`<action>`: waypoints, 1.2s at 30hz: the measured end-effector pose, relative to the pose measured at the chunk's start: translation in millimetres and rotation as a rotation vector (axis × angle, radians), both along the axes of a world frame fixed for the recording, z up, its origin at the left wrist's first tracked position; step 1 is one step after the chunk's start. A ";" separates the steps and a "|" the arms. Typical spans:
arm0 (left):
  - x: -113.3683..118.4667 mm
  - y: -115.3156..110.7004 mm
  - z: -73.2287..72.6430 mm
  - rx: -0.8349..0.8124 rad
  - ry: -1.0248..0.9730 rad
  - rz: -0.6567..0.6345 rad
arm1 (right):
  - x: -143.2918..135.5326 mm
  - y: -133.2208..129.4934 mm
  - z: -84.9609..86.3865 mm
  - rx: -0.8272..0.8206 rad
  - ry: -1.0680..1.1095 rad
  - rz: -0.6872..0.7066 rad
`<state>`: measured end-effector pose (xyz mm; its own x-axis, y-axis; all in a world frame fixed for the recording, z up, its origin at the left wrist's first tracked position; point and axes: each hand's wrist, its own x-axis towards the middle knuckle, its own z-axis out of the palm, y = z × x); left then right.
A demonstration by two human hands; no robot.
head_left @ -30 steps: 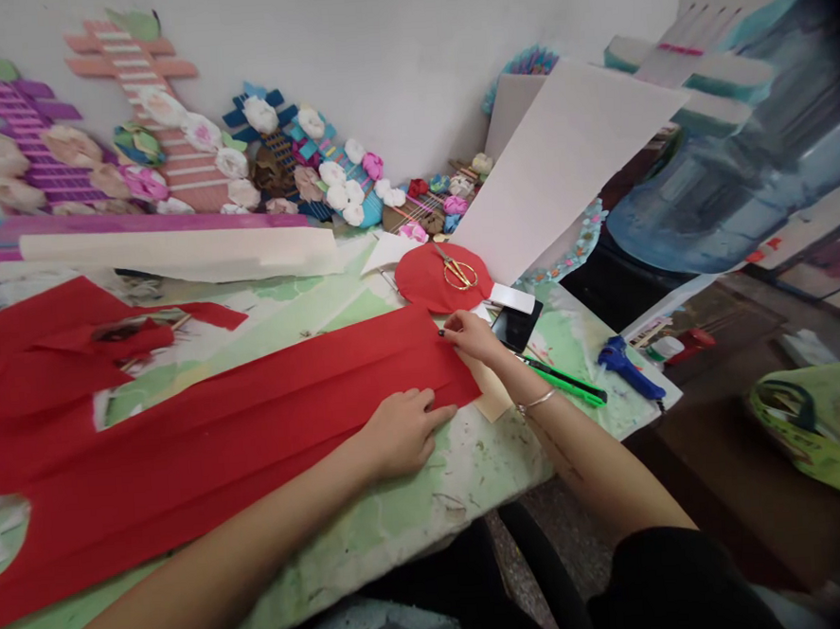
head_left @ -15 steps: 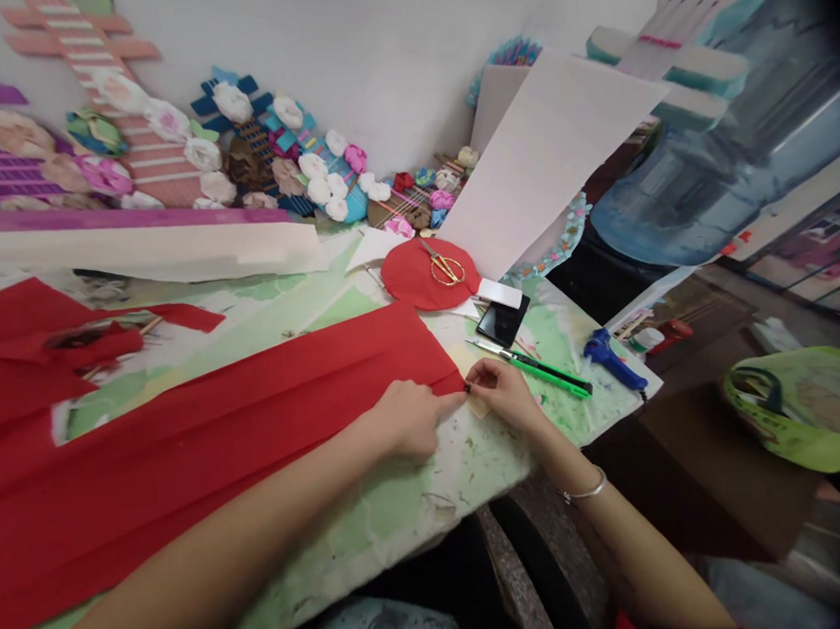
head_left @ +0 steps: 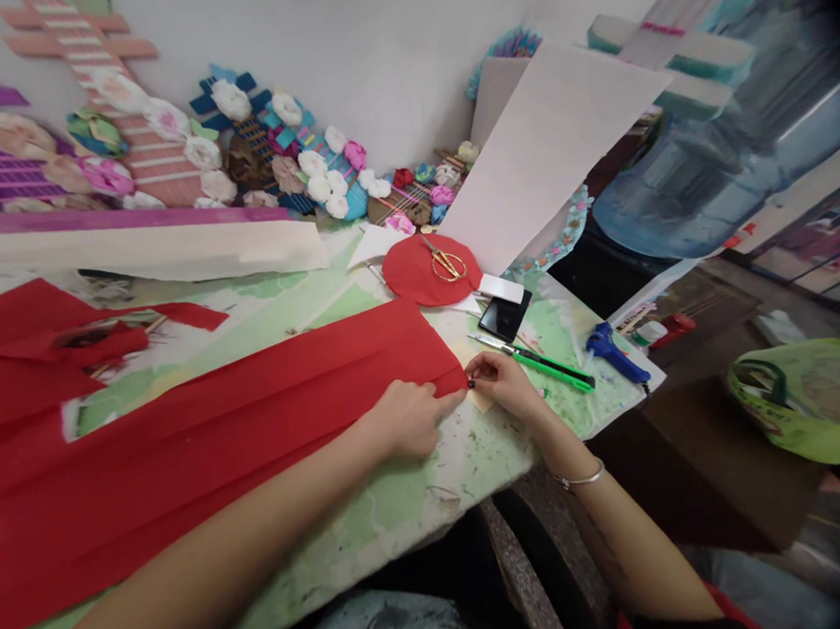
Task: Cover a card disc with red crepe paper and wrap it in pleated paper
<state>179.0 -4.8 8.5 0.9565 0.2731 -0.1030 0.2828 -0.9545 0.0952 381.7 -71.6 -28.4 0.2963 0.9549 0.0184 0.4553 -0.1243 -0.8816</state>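
A long red paper sheet [head_left: 256, 429] with lengthwise creases lies across the table, its right end narrowing toward my fingers. My left hand [head_left: 408, 418] rests at the sheet's lower right edge, index finger stretched out against the corner and the other fingers loosely curled. At that same corner, my right hand [head_left: 504, 385] pinches the paper between thumb and fingers. A tiny dark spot shows at its fingertips, too small to name. Just beyond lies a green box cutter [head_left: 555, 371], its blade out. Under the right fingers is a small yellowish piece [head_left: 479, 399].
Gold-handled scissors [head_left: 446, 263] lie on a red round piece [head_left: 410, 275]. Near them are a black phone [head_left: 506, 317] and a blue glue gun [head_left: 616, 352] at the table's right edge. Red scraps [head_left: 22, 329] lie left. Flower-decorated crafts [head_left: 159, 131] and a white board [head_left: 559, 145] stand behind.
The view has shifted very slightly. Both hands stay at the corner of the red paper, with the right fingers a little more drawn together.
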 end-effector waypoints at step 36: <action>-14.8 -2.5 -1.7 -0.041 0.001 0.083 | 0.7 19.2 22.5 -0.328 0.100 -0.005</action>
<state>164.3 -7.3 6.8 0.9308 0.3467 -0.1161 0.3605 -0.9232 0.1332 382.4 -52.3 -5.9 0.2858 0.9037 -0.3187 0.3677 -0.4106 -0.8344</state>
